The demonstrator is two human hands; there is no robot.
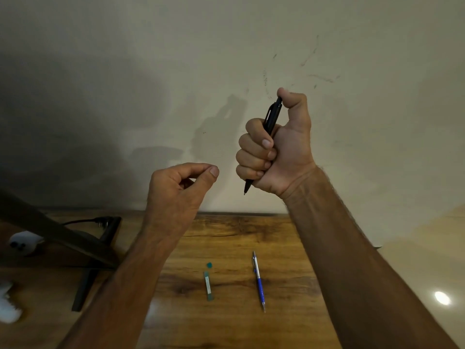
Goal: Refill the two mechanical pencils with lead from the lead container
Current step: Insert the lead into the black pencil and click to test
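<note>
My right hand (276,147) is raised in front of the wall, fist wrapped around a black mechanical pencil (271,117), tip pointing down and thumb resting on its top end. My left hand (180,190) hovers lower and to the left, thumb and forefinger pinched together; whether a lead is between them I cannot tell. On the wooden table (289,248) below lie a blue and silver mechanical pencil (259,282) and, to its left, the slim teal lead container (208,285). Its small teal cap (209,265) lies just beyond it.
A dark metal stand (75,248) with a black cable (85,220) occupies the table's left side. White soft objects (24,244) lie beside it at the left edge. A plain wall rises right behind the table. Shiny floor shows at the right.
</note>
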